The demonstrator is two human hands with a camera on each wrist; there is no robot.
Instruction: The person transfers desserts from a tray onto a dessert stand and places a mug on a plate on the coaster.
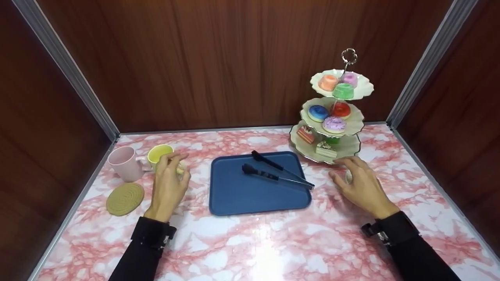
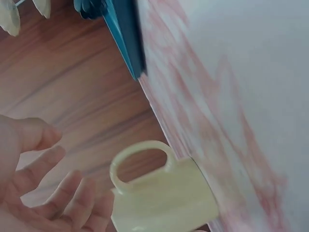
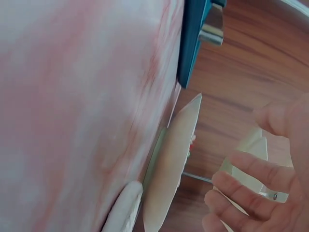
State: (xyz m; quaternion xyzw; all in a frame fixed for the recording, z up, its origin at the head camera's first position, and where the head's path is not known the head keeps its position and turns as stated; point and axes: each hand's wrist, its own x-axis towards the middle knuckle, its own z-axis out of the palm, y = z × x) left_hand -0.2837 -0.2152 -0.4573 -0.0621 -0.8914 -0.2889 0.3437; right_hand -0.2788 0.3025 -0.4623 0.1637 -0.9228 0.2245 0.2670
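My left hand point(image 1: 168, 187) hovers over the near side of a yellow mug point(image 1: 160, 151), fingers loosely bent and holding nothing. In the left wrist view the yellow mug point(image 2: 164, 205) stands beside the fingers, its handle facing the camera's upper left. My right hand point(image 1: 361, 186) hangs in front of a three-tier cake stand point(image 1: 353, 125), fingers relaxed around nothing. Partly hidden under that hand is a small whitish object point(image 3: 124, 208), its kind unclear. Black-tipped tongs point(image 1: 269, 175) lie across a blue tray point(image 1: 230, 193) between the hands.
A pink mug point(image 1: 127, 166) stands left of the yellow one, with a round tan coaster point(image 1: 125, 199) in front. The stand bears small molded cakes point(image 1: 343, 91) on top, donuts point(image 1: 334, 124) in the middle and cake slices point(image 1: 325, 149) below. Wooden walls point(image 1: 250, 66) enclose the marbled table point(image 1: 242, 246).
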